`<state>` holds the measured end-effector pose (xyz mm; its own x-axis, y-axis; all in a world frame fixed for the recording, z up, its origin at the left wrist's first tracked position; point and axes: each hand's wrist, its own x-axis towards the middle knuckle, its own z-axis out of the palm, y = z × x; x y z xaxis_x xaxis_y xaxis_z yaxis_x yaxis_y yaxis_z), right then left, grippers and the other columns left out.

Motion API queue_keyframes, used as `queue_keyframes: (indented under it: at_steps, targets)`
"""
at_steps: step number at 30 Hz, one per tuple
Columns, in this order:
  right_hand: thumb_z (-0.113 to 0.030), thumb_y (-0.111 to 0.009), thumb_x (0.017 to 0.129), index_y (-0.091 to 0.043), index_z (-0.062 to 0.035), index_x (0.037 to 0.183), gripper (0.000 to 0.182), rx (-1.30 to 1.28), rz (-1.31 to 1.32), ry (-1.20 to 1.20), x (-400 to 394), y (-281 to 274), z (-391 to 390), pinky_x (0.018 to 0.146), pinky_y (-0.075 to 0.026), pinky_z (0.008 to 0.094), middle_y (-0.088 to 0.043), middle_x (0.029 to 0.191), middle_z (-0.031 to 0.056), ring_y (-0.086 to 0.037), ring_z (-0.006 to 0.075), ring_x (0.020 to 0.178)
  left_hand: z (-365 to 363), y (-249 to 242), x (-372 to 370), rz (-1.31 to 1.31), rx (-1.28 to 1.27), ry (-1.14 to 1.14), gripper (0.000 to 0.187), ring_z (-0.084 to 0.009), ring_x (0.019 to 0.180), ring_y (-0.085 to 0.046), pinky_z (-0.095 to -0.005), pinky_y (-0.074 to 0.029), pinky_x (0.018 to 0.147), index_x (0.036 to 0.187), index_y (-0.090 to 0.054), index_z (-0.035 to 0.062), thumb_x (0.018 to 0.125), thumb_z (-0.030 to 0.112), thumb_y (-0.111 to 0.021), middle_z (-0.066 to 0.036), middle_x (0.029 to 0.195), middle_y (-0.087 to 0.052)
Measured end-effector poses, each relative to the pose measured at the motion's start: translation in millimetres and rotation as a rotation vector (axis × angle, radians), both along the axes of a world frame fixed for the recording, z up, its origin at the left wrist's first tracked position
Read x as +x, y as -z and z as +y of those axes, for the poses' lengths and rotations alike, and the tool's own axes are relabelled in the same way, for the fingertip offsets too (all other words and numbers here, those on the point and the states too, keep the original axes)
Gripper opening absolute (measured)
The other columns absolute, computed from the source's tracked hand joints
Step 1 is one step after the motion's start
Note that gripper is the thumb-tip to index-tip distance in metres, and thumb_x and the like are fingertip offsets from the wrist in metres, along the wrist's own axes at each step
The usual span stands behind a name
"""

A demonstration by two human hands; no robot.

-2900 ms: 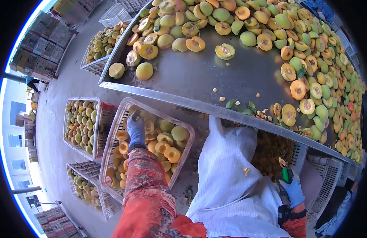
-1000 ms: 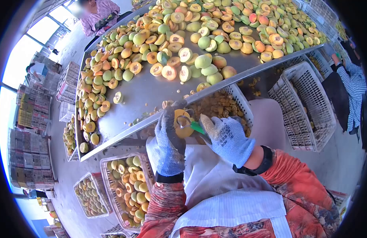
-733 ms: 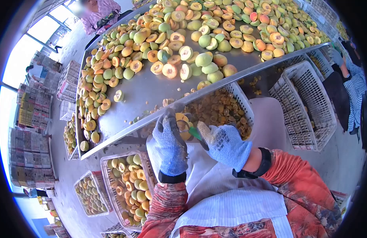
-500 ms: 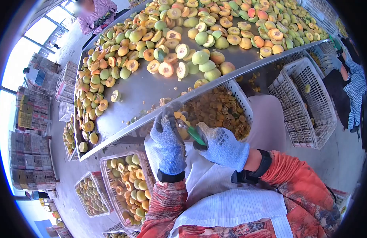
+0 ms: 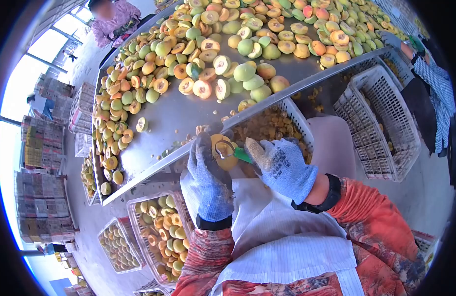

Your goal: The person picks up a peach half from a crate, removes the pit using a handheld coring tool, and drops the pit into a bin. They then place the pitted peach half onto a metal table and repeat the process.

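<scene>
My left hand (image 5: pixel 208 185), in a blue knitted glove with a dirty grey palm, holds a yellow-orange fruit half (image 5: pixel 229 162), like an apricot or peach, below the metal table's front edge. Gloved the same way, my right hand (image 5: pixel 285 167) is closed around the green handle of a pitting tool (image 5: pixel 243 155). The tool's curved metal loop lies over the cut face of the half. Under both hands, partly hidden, stands a white crate (image 5: pixel 303 129) with brown pits and scraps. Halved fruits (image 5: pixel 202 89) lie on the metal table (image 5: pixel 169 121) ahead.
Crates of fruit halves (image 5: pixel 133 213) stand on the floor at lower left. A white slatted crate (image 5: pixel 403 133) sits right of my knee. A co-worker's gloved hand (image 5: pixel 389 38) is at the table's right end; another person (image 5: pixel 114 22) sits at upper left. Stacked crates (image 5: pixel 40 197) line the left.
The tool's loop has come into clear view over the fruit half, and my right hand has turned slightly. At right, the co-worker's hand has moved up to the fruit on the table.
</scene>
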<state>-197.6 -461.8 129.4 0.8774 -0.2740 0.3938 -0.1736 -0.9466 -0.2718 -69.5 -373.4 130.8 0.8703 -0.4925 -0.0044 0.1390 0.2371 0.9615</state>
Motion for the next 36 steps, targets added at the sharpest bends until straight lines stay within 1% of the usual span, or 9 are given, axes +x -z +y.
queue_keyframes:
  at_steps: [8,13,15,18,23,26,31,34,36]
  targets:
    - [-0.013,-0.049,0.077,-0.048,-0.0011,0.113,0.038,-0.051,0.051,0.018,-4,10,16,0.050,-0.045,0.0374,-0.056,0.073,0.0102,-0.058,0.0253,0.059,-3,-15,-22,0.045,-0.047,-0.079,0.036,-0.0208,0.081,-0.060,-0.0325,-0.052,0.071,0.103,-0.057,-0.0040,0.092,0.027,-0.043,-0.013,0.094,-0.061]
    - [-0.020,-0.053,0.081,-0.049,-0.0001,0.105,0.031,0.530,0.066,0.018,2,-3,38,0.048,-0.047,0.0399,-0.061,0.067,0.0154,-0.062,0.0273,0.057,1,-16,-24,-0.050,0.040,-0.143,0.031,-0.0186,0.078,-0.061,-0.0297,-0.053,0.063,0.103,-0.057,-0.0029,0.092,0.024,-0.044,-0.013,0.094,-0.061]
    - [-0.022,-0.061,0.079,-0.051,-0.0005,0.106,0.037,0.559,0.028,-0.028,1,6,35,0.051,-0.048,0.0376,-0.060,0.084,0.0176,-0.061,0.0282,0.060,5,-7,-17,-0.129,0.037,-0.162,0.028,-0.0177,0.075,-0.061,-0.0286,-0.052,0.062,0.100,-0.059,-0.0034,0.091,0.020,-0.048,-0.012,0.092,-0.063]
    - [-0.017,-0.061,0.079,-0.048,-0.0005,0.095,0.027,1.316,0.140,-0.298,4,-5,18,0.044,-0.045,0.0322,-0.055,0.060,0.0111,-0.055,0.0176,0.046,6,-33,-20,-0.015,0.039,-0.056,0.025,-0.0171,0.073,-0.061,-0.0272,-0.051,0.062,0.096,-0.062,-0.0033,0.090,0.019,-0.051,-0.011,0.089,-0.064]
    - [-0.017,-0.061,0.080,-0.050,-0.0019,0.095,0.024,1.247,0.120,-0.332,11,-6,11,0.042,-0.044,0.0280,-0.053,0.060,0.0068,-0.050,0.0120,0.044,7,-8,-1,-0.161,0.132,-0.013,0.025,-0.0166,0.072,-0.061,-0.0272,-0.050,0.064,0.094,-0.063,-0.0027,0.089,0.019,-0.053,-0.011,0.087,-0.065]
    - [-0.016,-0.068,0.075,-0.054,-0.0027,0.101,0.033,2.002,0.403,-0.423,8,-15,7,0.041,-0.043,0.0224,-0.059,0.075,0.0067,-0.053,0.0092,0.051,4,-9,0,-0.251,0.141,-0.055,0.025,-0.0154,0.072,-0.061,-0.0263,-0.050,0.064,0.095,-0.064,-0.0020,0.090,0.020,-0.052,-0.010,0.088,-0.064]
    - [-0.014,-0.068,0.074,-0.054,-0.0023,0.103,0.035,2.232,0.205,-0.463,-5,-5,-4,0.035,-0.037,0.0214,-0.053,0.062,0.0025,-0.047,0.0093,0.040,-4,4,11,-0.084,0.140,0.232,0.029,-0.0150,0.067,-0.059,-0.0265,-0.049,0.063,0.098,-0.062,0.0001,0.090,0.026,-0.050,-0.008,0.081,-0.063]
    - [-0.016,-0.069,0.074,-0.054,0.0019,0.102,0.036,2.422,-0.030,-0.688,-19,-11,-17,0.035,-0.037,0.0210,-0.053,0.063,0.0024,-0.045,0.0081,0.038,-10,39,19,-0.686,0.317,0.008,0.044,-0.0207,0.063,-0.061,-0.0313,-0.051,0.055,0.106,-0.055,0.0005,0.089,0.040,-0.047,-0.010,0.080,-0.063]
    - [-0.020,-0.070,0.073,-0.054,0.0006,0.103,0.039,2.145,-0.026,-0.382,-23,-17,-32,0.039,-0.041,0.0238,-0.056,0.065,0.0042,-0.053,0.0121,0.047,-4,57,29,-0.328,0.234,0.075,0.048,-0.0218,0.067,-0.062,-0.0329,-0.052,0.055,0.107,-0.054,0.0005,0.089,0.044,-0.046,-0.012,0.085,-0.063]
